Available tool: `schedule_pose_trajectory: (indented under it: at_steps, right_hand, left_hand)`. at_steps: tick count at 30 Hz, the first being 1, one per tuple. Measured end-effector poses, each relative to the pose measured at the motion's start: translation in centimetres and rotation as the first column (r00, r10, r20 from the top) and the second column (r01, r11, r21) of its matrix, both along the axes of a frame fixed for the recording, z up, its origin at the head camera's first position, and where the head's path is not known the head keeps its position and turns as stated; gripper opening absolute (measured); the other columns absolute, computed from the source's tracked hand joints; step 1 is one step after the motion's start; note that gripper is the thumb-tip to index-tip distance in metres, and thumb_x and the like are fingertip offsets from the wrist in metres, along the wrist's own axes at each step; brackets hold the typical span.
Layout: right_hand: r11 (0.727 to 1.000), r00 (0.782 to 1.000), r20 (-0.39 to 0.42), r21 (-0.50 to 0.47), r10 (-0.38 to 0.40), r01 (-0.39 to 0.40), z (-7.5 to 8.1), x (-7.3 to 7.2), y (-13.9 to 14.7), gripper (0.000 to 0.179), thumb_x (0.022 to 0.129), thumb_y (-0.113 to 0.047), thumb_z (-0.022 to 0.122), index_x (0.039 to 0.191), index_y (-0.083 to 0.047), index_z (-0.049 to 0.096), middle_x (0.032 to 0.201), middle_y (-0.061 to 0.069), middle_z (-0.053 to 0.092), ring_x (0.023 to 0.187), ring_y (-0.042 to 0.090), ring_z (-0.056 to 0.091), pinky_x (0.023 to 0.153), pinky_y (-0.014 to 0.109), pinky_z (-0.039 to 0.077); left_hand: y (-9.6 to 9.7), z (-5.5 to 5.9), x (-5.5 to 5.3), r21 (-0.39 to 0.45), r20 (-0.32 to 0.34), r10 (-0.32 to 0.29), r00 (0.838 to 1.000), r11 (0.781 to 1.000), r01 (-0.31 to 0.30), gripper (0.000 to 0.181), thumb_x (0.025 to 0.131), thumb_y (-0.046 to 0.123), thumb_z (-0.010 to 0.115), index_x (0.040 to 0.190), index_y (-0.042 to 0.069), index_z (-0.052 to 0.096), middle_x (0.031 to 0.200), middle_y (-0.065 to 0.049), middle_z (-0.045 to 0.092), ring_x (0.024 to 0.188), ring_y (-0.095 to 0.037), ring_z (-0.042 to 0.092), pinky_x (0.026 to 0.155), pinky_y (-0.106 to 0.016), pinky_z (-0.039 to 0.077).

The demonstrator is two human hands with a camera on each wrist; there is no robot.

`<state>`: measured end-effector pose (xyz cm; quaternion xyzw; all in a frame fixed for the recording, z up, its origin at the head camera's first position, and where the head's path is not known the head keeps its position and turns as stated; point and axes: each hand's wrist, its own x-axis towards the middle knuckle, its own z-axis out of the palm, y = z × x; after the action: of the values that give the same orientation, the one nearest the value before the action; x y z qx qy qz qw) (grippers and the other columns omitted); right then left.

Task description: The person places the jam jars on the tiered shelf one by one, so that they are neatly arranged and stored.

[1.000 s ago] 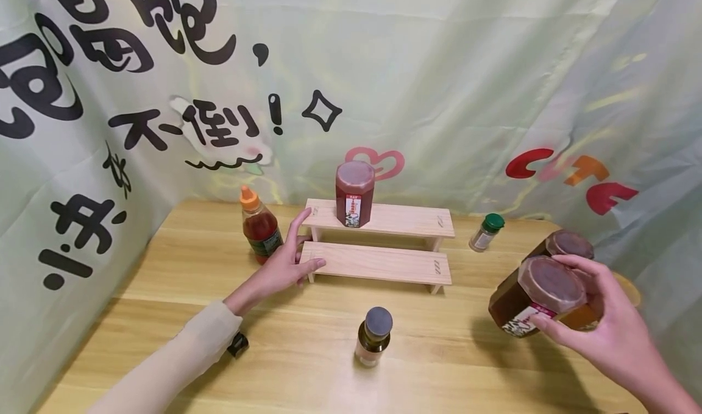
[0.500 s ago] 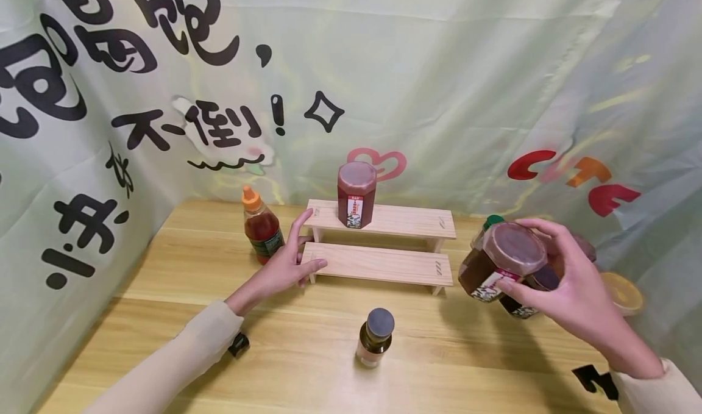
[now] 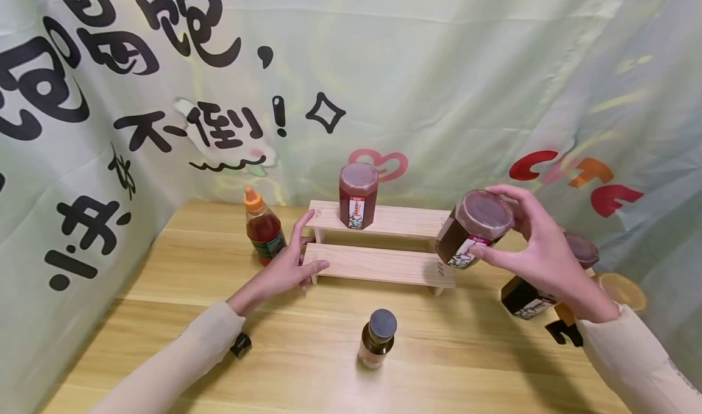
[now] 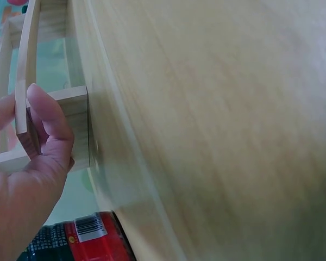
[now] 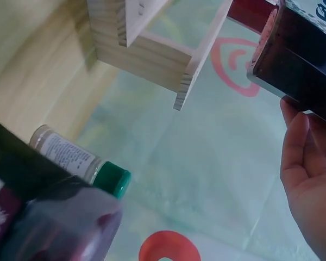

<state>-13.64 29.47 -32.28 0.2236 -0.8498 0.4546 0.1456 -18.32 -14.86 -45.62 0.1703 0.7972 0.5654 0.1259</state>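
Observation:
In the head view my left hand (image 3: 280, 272) rests at the left end of the two-step wooden rack (image 3: 378, 264). The left wrist view shows its thumb and fingers pinching the end of one board (image 4: 26, 117). My right hand (image 3: 540, 258) grips a dark jar (image 3: 457, 237) with a translucent, faceted lid, tilted and held up over the rack's right end. Its fingers (image 5: 298, 144) touch the jar's side in the right wrist view. A similar reddish jar (image 3: 358, 203) stands on the upper step, left of its middle. The lower step bears nothing.
An orange-capped sauce bottle (image 3: 265, 230) stands left of the rack. A small dark-capped bottle (image 3: 376, 341) is in front. Another dark jar (image 3: 528, 298) and an orange-topped container (image 3: 622, 291) stand right, partly hidden by my arm. A green-capped shaker (image 5: 70, 155) is near the rack.
My right hand has carried the jar leftward and away from me, from beside the other jar to the rack's right end. My left hand keeps its hold on the rack.

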Motion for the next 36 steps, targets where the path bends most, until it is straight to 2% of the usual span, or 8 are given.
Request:
schedule_pose_trajectory:
  at_steps: [5,9,12,19,24,36]
  right_hand:
    - [1.0,0.999,0.027,-0.021,0.021,-0.021,-0.1,-1.9,-0.8,0.097,0.077,0.01,0.095,0.159,-0.017,0.051,0.132,0.003,0.068,0.109,0.018,0.066,0.088,0.019,0.052]
    - [0.998,0.997,0.061,-0.032,0.047,-0.045,-0.5,-3.4,-1.5,0.094,0.08,0.005,0.095,0.159,-0.02,0.05,0.13,0.005,0.069,0.103,0.021,0.069,0.075,0.024,0.058]
    - [0.998,0.995,0.078,-0.032,0.065,-0.063,-0.8,-4.3,-2.0,0.093,0.082,0.002,0.096,0.159,-0.021,0.048,0.129,0.007,0.07,0.098,0.023,0.07,0.07,0.026,0.059]
    - [0.989,0.983,0.138,-0.093,0.125,-0.112,-1.4,-6.5,-3.9,0.088,0.086,0.0,0.093,0.159,-0.019,0.046,0.132,0.012,0.069,0.098,0.024,0.072,0.073,0.028,0.058]
    - [0.98,0.975,0.157,-0.143,0.158,-0.136,-2.0,-7.7,-5.1,0.086,0.087,0.002,0.092,0.158,-0.015,0.046,0.133,0.014,0.069,0.101,0.025,0.072,0.077,0.028,0.058]
    - [0.97,0.954,0.222,-0.181,0.199,-0.16,-2.4,-8.5,-5.7,0.087,0.091,0.002,0.087,0.163,-0.017,0.042,0.138,0.015,0.065,0.107,0.027,0.07,0.08,0.028,0.057]
  left_hand:
    - [-0.1,0.0,-0.2,0.005,-0.007,-0.005,1.0,1.0,0.005,0.11,0.105,0.022,0.078,0.167,0.061,-0.004,0.171,-0.031,0.028,0.053,-0.029,0.063,0.051,-0.046,0.057]
    - [-0.1,0.0,-0.2,0.01,-0.013,-0.012,1.0,1.0,0.012,0.11,0.105,0.02,0.077,0.169,0.058,-0.005,0.171,-0.031,0.027,0.053,-0.028,0.062,0.049,-0.046,0.056]
    - [-0.1,0.1,-0.1,0.012,-0.014,-0.011,1.0,1.0,0.012,0.111,0.105,0.019,0.078,0.169,0.056,-0.005,0.171,-0.031,0.028,0.052,-0.029,0.061,0.049,-0.046,0.056]
    - [-0.2,0.1,0.0,0.01,-0.019,-0.002,1.0,1.0,0.002,0.112,0.105,0.017,0.078,0.17,0.053,-0.005,0.17,-0.031,0.03,0.052,-0.032,0.061,0.048,-0.047,0.055]
    - [-0.3,-0.2,0.0,0.004,-0.013,-0.004,1.0,1.0,0.004,0.111,0.105,0.02,0.078,0.168,0.058,-0.005,0.169,-0.03,0.031,0.051,-0.029,0.061,0.048,-0.045,0.056]
    - [-0.1,-0.1,0.0,-0.01,-0.009,-0.003,1.0,1.0,0.003,0.11,0.106,0.025,0.078,0.166,0.064,-0.005,0.17,-0.028,0.031,0.05,-0.028,0.061,0.049,-0.046,0.056]
